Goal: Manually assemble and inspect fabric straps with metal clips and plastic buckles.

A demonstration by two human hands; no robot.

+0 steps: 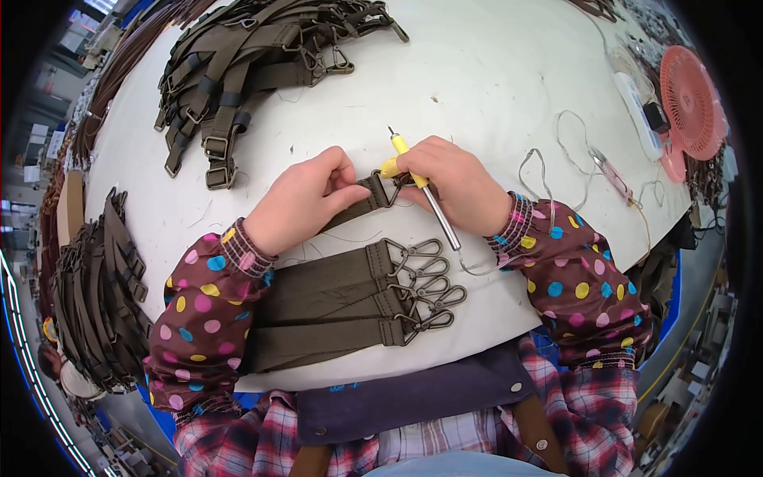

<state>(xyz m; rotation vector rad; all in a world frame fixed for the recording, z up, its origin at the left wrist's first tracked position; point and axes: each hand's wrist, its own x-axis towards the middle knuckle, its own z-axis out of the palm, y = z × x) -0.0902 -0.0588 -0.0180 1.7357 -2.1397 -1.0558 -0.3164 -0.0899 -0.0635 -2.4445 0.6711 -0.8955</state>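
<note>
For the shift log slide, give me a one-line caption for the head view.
Left hand pins an olive strap while right hand holds a yellow-tipped tool at its buckle.

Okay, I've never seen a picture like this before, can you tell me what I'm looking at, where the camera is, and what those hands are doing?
The camera sits on a person's head and looks down through a fisheye lens, so the white table looks curved. The two arms in dotted sleeves are that person's own. The left hand pinches an olive webbing strap near its metal ring. The right hand holds a pen-like tool with a yellow grip and a cord. Nearer the body lie straps with snap hooks. A heap of straps lies at the far left, and a pink fan at the right.
</note>
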